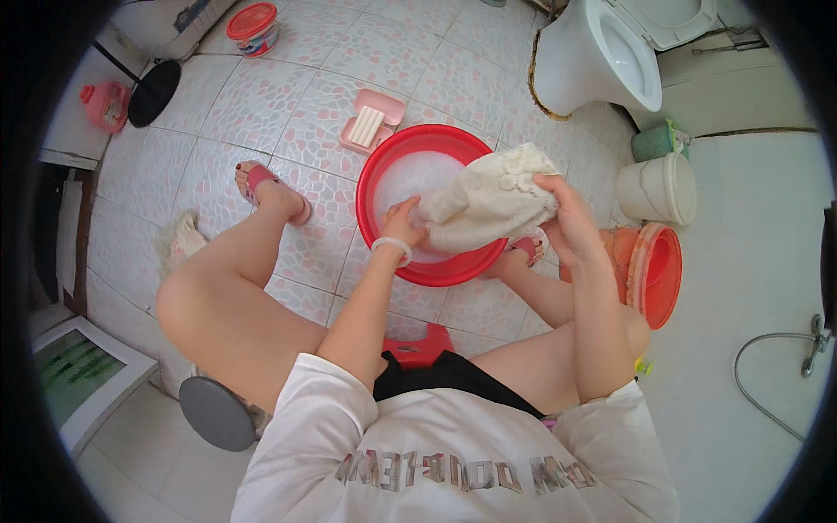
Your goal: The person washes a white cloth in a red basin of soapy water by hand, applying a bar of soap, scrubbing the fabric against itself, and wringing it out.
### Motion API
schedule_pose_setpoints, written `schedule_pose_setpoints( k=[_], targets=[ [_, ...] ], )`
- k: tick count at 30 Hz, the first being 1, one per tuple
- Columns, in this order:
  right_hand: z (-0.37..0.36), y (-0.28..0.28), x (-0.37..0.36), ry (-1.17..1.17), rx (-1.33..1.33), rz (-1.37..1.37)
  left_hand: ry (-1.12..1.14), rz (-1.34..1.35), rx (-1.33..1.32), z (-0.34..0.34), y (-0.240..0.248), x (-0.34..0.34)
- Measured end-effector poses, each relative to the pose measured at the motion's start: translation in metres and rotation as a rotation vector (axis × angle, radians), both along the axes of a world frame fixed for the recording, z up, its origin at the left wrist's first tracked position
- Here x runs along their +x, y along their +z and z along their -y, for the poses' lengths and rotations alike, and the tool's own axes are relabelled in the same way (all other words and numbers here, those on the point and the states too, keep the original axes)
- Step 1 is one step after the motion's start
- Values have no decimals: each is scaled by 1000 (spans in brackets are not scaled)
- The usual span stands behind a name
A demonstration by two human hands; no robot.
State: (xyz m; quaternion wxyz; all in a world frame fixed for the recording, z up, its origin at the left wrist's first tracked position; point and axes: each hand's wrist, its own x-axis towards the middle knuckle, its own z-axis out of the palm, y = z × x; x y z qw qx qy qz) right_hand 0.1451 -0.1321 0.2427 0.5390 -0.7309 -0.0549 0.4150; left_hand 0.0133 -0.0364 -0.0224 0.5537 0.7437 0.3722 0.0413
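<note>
A cream knitted garment [493, 196], bunched up with a raised, bumpy texture at its upper end, is stretched over a red basin [377, 144] of sudsy water [410, 179]. My right hand [568, 222] grips its upper right end above the basin's rim. Down at the suds, my left hand [402, 223] has its fingers curled against the garment's lower left end; the fingertips are partly hidden. What kind of garment it is cannot be made out.
Beyond the basin lies an open pink soap box [373, 122] holding a ridged white bar [367, 127]. Orange buckets [654, 275] and a white bucket [658, 189] stand at the right, below a toilet [602, 65]. A red stool [418, 349] is between my legs.
</note>
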Motion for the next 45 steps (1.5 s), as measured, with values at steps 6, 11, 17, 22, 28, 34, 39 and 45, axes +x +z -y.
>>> schedule_pose_setpoints(
  k=[6,11,17,22,28,34,39,45],
  targets=[
    [3,48,-9,-84,139,-17,-65,42,-23,-1,-3,-4],
    [-5,87,-11,-20,248,1,-15,9,-215,1,-13,1],
    [-8,128,-14,-43,300,128,52,107,-281,12,-12,8],
    [-10,152,-21,-23,332,153,89,180,-274,6,11,14],
    [-3,182,-11,46,405,85,66,209,-153,-1,49,15],
    [2,160,14,22,445,-12,-3,223,55,-15,24,13],
    [-1,80,47,68,14,178,167,278,-342,-16,6,7],
    [8,-68,89,838,-396,341,246,190,-173,-42,7,-6]
  ],
)
